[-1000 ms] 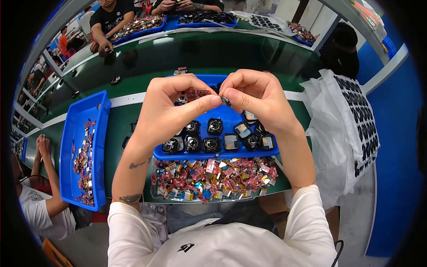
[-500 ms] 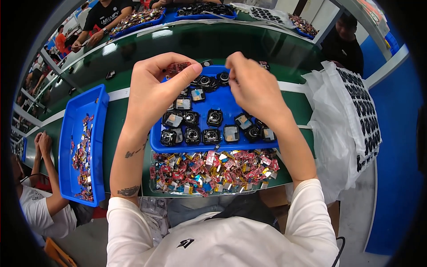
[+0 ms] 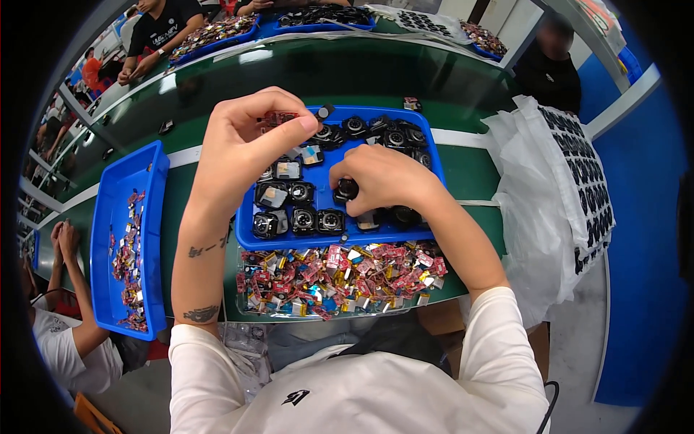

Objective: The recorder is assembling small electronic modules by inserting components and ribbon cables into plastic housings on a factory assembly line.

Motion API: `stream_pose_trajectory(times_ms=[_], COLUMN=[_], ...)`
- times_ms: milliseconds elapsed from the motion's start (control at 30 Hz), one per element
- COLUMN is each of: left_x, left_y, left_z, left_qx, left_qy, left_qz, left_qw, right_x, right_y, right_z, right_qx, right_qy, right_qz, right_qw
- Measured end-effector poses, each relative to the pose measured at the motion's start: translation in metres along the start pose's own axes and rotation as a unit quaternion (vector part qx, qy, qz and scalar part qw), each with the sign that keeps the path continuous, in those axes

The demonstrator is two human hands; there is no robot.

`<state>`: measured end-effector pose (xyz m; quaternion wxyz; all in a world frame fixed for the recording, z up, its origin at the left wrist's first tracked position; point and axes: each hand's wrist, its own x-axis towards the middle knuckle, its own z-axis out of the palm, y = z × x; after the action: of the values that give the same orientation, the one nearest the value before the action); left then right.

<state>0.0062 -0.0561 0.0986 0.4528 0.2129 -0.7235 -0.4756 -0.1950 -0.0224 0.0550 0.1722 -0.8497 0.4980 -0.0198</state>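
Observation:
My left hand [image 3: 249, 141] is raised over the far left corner of a blue tray [image 3: 336, 236]. Its fingers are closed on a small red circuit board [image 3: 278, 119], partly hidden behind the thumb. Lower, in the middle of the tray, my right hand [image 3: 383, 177] has thumb and fingers around a black watch case [image 3: 345, 190]. Other black watch cases [image 3: 331, 220] lie about it in rows, some showing a round lens and some a pale square face. A small dark round piece [image 3: 326, 112] is just beside my left fingertips.
Nearest me, a clear tray heaped with red boards and small batteries [image 3: 340, 278] adjoins the blue tray. Another blue bin [image 3: 160, 289] of parts stands left. White sheeting with black pieces [image 3: 571, 181] is at right. Co-workers sit across the green bench [image 3: 361, 72] and at left.
My right hand has come down and nearer, from the tray's far edge to a watch case in its middle. My left hand still holds the red board in much the same place.

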Motion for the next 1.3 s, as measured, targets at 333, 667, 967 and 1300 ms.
stream_pose_trajectory(times_ms=[333, 667, 967, 1300], left_x=[-0.001, 0.002, 0.002, 0.000], left_y=[0.000, -0.011, 0.007, -0.006], left_z=[0.005, 0.009, 0.003, 0.010], left_qx=[0.035, 0.125, 0.042, 0.193], left_qy=[0.013, 0.009, 0.039, 0.006], left_qz=[-0.045, -0.035, -0.007, 0.000], left_qw=[0.998, 0.992, 0.998, 0.981], right_x=[0.010, -0.009, -0.007, -0.009], right_y=[0.009, -0.017, 0.010, -0.014], right_z=[-0.007, -0.027, -0.032, -0.027], right_qx=[0.390, 0.483, 0.243, 0.439], right_qy=[0.185, 0.239, 0.399, 0.275], right_qz=[0.013, -0.061, 0.047, -0.036], right_qw=[0.902, 0.840, 0.883, 0.854])
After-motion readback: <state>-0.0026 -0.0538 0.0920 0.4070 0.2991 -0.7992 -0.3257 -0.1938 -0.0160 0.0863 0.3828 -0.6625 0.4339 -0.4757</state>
